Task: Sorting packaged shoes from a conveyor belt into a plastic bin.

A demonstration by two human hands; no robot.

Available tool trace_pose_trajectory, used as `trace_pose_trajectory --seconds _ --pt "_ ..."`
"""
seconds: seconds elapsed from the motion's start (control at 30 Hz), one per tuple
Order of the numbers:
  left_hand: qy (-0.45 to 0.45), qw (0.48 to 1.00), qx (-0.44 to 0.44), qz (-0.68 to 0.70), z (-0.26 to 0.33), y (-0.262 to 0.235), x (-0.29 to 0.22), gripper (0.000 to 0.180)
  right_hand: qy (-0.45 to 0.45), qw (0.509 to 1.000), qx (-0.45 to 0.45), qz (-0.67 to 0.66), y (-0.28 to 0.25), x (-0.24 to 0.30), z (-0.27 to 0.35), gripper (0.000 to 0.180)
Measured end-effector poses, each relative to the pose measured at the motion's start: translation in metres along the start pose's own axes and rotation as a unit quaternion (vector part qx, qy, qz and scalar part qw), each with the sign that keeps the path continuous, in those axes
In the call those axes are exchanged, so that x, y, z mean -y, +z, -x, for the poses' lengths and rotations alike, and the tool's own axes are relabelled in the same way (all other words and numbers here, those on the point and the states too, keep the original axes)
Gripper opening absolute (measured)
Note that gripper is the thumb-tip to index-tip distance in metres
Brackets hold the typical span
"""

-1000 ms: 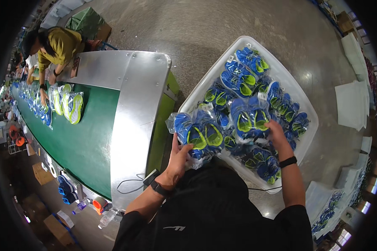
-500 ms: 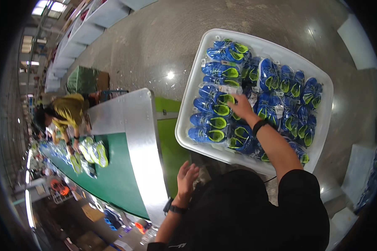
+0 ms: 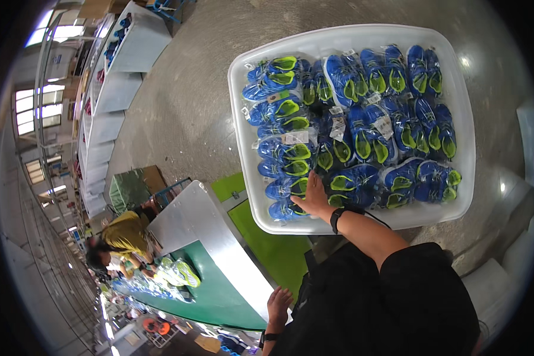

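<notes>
Head view, near to far. Lowest in frame: left hand [image 3: 279, 304], fingers spread flat and grasping nothing, resting at the near edge of the grey metal conveyor frame [image 3: 210, 237] beside the green belt [image 3: 210, 293]. Dark watch band on that wrist, black sleeve behind.

Further up: right hand [image 3: 314, 199], black watch on the wrist, reaching into the large white plastic tray [image 3: 243, 118] standing on the concrete floor [image 3: 190, 89]. Fingers laid loosely over a clear-bagged pair of blue and lime-green sports shoes [image 3: 288, 187] at the near left corner of the tray; touching the bag, whether actually gripping it cannot be told. Tray packed with many more such bagged pairs [image 3: 385, 113], lying side by side in rows, some overlapping, white tags showing on several.

Left of the tray, lower: a bright green floor panel [image 3: 267, 237] next to the conveyor.

Farther along the belt: a person in a yellow top [image 3: 124, 234] bent over pale green shoes [image 3: 181, 273]. Behind that person, a green crate [image 3: 130, 187]. Farthest off: long white shelving [image 3: 124, 65] along the windows.
</notes>
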State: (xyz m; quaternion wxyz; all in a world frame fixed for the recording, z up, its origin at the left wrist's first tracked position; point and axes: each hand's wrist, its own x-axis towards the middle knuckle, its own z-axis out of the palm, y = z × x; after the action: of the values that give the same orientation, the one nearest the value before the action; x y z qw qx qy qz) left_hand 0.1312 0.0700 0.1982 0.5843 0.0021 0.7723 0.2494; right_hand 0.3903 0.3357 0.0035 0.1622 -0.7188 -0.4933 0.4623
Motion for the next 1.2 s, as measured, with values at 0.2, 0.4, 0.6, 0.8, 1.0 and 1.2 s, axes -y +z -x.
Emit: trace_pose_trajectory --seconds 0.2,0.4,0.6,0.8,1.0,1.2 --pt "0.011 1.0 -0.001 -0.026 0.006 0.007 -0.025 0.048 -0.018 0.99 0.064 -0.128 -0.05 -0.047 -0.033 0.082" --pt "0.01 1.0 -0.007 -0.023 0.006 0.012 -0.027 0.041 -0.11 0.971 -0.167 -0.133 -0.083 -0.018 -0.068 0.07" --pt "-0.007 0.999 -0.021 -0.037 0.01 0.02 -0.018 0.047 -0.119 0.989 -0.059 -0.063 -0.076 0.004 -0.086 0.077" --pt "-0.036 0.998 -0.047 -0.007 0.013 0.013 0.008 0.044 -0.1 0.971 -0.039 -0.213 -0.107 -0.031 -0.118 0.046" --pt "-0.066 0.994 -0.076 0.031 0.022 0.018 0.014 0.045 -0.065 0.969 -0.081 -0.223 -0.113 -0.052 -0.144 0.043" --pt "-0.079 0.992 -0.069 0.066 0.025 0.015 0.033 0.048 -0.068 0.959 -0.127 -0.243 -0.113 -0.039 -0.189 0.048"
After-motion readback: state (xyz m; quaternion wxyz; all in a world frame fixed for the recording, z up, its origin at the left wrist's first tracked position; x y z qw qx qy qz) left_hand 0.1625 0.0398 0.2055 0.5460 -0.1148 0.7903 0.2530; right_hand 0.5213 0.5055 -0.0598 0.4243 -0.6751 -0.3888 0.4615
